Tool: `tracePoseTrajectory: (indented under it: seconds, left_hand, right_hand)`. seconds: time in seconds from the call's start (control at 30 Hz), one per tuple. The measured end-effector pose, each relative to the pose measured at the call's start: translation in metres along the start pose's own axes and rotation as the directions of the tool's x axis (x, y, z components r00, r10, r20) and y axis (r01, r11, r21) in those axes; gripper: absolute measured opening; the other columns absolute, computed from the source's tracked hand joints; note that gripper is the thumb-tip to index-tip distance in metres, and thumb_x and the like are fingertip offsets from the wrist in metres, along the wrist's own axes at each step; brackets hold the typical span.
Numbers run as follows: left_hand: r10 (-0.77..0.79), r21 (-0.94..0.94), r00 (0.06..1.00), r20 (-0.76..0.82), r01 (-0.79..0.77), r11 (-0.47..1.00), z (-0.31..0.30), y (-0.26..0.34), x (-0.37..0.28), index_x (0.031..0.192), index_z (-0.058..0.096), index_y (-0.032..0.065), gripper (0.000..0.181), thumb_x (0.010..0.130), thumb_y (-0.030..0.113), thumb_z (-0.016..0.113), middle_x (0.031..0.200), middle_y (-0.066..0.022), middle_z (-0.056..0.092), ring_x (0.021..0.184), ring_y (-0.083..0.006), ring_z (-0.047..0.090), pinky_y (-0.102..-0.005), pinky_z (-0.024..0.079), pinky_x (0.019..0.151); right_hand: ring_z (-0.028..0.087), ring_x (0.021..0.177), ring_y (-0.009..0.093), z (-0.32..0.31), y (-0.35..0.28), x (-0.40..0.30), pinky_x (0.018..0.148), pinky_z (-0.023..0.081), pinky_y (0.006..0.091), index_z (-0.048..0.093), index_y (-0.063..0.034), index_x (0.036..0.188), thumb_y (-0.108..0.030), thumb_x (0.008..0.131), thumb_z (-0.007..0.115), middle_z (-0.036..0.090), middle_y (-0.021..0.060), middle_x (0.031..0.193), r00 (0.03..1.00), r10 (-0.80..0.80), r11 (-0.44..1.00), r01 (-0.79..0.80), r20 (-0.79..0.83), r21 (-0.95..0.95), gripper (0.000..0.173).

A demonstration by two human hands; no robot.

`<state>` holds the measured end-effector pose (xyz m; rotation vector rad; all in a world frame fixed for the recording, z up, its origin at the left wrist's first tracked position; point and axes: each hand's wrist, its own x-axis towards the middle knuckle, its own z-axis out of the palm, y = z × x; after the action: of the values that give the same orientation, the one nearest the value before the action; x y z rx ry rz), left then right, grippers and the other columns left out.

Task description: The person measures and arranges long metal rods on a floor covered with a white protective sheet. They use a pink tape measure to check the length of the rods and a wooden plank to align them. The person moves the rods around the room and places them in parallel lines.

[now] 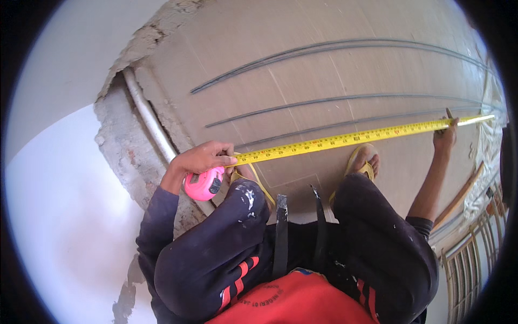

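A yellow tape measure blade (323,143) is drawn out across the floor in front of me, from its pink case (203,184) at the left to its silvery end at the far right. My left hand (206,157) pinches the blade just beside the case, thumb on top. Far to the right, my right hand (446,131) grips the blade near its end, and a thin dark pointed thing sticks up from the fingers; I cannot tell what it is. Just beyond the blade lies a thin steel rod (299,131), roughly along it.
Farther off lie another rod (283,106) and several bundled rods (307,50). A pipe (147,115) runs in a broken wall channel at left. At right are a wooden strip (459,196), plastic sheeting (485,158) and a metal grille (465,271). My sandaled feet stand near the blade.
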<state>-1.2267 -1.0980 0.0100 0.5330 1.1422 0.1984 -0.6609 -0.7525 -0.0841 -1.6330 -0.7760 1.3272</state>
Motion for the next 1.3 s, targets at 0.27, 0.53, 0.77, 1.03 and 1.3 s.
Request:
tracePoseTrajectory:
  seconds: [0.27, 0.53, 0.77, 1.03, 1.3]
  left_hand:
    - [0.048, 0.01, 0.989, -0.136, -0.047, 0.999, 0.018, -0.031, 0.034, 0.078, 0.051, 0.0026, 0.019, 0.089, 0.017, 0.055, 0.072, -0.0074, 0.061, 0.066, -0.0129, 0.059, -0.0272, 0.048, 0.062]
    - [-0.014, -0.009, 1.0, -0.021, 0.013, 1.0, 0.019, -0.024, 0.05, 0.082, 0.05, 0.0016, 0.014, 0.089, 0.013, 0.055, 0.076, -0.0098, 0.062, 0.07, -0.0137, 0.059, -0.0259, 0.047, 0.066]
    - [0.009, -0.014, 1.0, -0.011, -0.009, 1.0, 0.012, -0.037, 0.022, 0.09, 0.055, 0.0035, 0.016, 0.081, 0.012, 0.066, 0.087, -0.0068, 0.061, 0.082, -0.0122, 0.057, -0.0284, 0.047, 0.071]
    - [0.041, 0.103, 0.993, -0.115, -0.029, 0.994, -0.028, -0.065, -0.011, 0.092, 0.059, 0.0015, 0.027, 0.076, 0.018, 0.072, 0.077, -0.0035, 0.062, 0.064, -0.0085, 0.057, -0.0248, 0.046, 0.057]
    - [0.164, 0.202, 0.906, -0.389, -0.089, 0.975, -0.035, -0.102, -0.003, 0.088, 0.066, 0.0001, 0.02, 0.079, 0.017, 0.069, 0.071, -0.0011, 0.063, 0.068, -0.0067, 0.056, -0.0243, 0.045, 0.062]
  right_hand:
    - [0.038, 0.045, 0.01, 0.069, 0.036, -0.095, 0.042, 0.032, 0.0259, 0.053, -0.009, 0.072, -0.048, 0.091, 0.045, 0.043, -0.0005, 0.057, 0.978, 0.044, 0.999, -0.044, -0.203, 0.002, 0.044]
    - [0.03, 0.039, 0.006, 0.095, 0.053, -0.143, 0.037, 0.024, 0.0221, 0.056, -0.0033, 0.083, -0.031, 0.094, 0.047, 0.038, -0.0042, 0.052, 0.984, 0.092, 0.996, -0.089, -0.153, 0.027, 0.031]
    - [0.039, 0.044, 0.009, 0.122, 0.037, -0.139, 0.04, 0.029, 0.0247, 0.059, -0.0036, 0.087, -0.029, 0.092, 0.051, 0.047, 0.0001, 0.059, 0.969, 0.091, 0.995, -0.097, -0.229, -0.015, 0.027]
    - [0.042, 0.061, 0.011, 0.012, 0.102, -0.065, 0.054, 0.038, 0.0217, 0.056, 0.0036, 0.112, -0.013, 0.09, 0.049, 0.047, 0.003, 0.078, 0.972, -0.197, 0.979, 0.186, -0.129, -0.088, 0.029]
    - [0.024, 0.046, 0.005, 0.092, 0.059, -0.09, 0.041, 0.02, 0.0219, 0.058, 0.0047, 0.109, -0.026, 0.095, 0.048, 0.03, -0.0039, 0.06, 0.984, 0.072, 0.996, -0.079, -0.163, -0.036, 0.036]
